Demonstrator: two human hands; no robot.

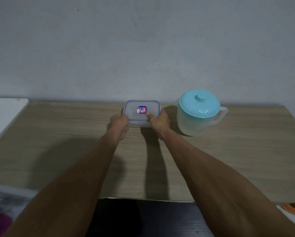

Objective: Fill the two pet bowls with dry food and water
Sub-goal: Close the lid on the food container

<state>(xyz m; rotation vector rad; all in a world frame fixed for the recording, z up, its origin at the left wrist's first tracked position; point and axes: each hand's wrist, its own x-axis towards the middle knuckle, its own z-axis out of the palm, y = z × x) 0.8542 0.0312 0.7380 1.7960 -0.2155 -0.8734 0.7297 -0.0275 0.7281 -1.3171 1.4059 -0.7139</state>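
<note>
Clear rectangular container point(137, 124), blue-rimmed lid point(134, 106) on, sticker point(141, 110) on top, flat near surface point(74, 134) far edge. Frosted pitcher point(192, 123), teal cap point(199, 103) on, upright nearby right, handle pointing right.

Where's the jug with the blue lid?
In the head view, the jug stands on the right side of the wooden table, near the wall, just right of the clear box.

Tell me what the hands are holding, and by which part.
Both grip the clear lidded container: the left hand at its near-left corner, the right hand at its near-right corner, thumb lying on top.
</note>
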